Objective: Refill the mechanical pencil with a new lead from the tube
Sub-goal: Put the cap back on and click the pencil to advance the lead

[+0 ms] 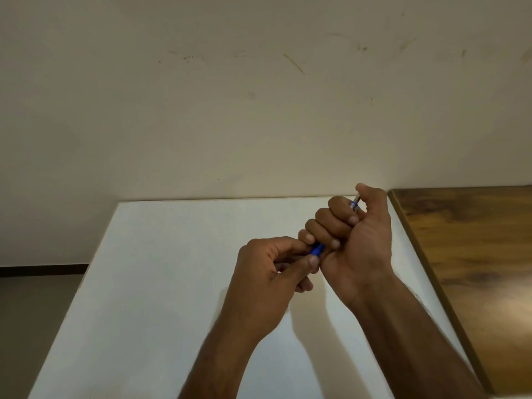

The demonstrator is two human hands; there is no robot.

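Across the lower half of the frame lies a white desk (161, 283) against a scuffed cream wall (230, 96); a wood-grain top (475, 254) adjoins it at right. Centre-right, the right hand (359, 234) is fisted around the mechanical pencil (355, 203), while the left hand (273, 272) pinches its blue end (316, 250). No writing is readable.

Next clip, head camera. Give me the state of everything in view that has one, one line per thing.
mechanical pencil: held off the table by both hands, mostly hidden in the fist; whether it is opened cannot be told.
right hand: closed in a fist around the pencil.
left hand: pinching the pencil's blue end.
white table: nothing resting on the visible part.
lead tube: not visible.
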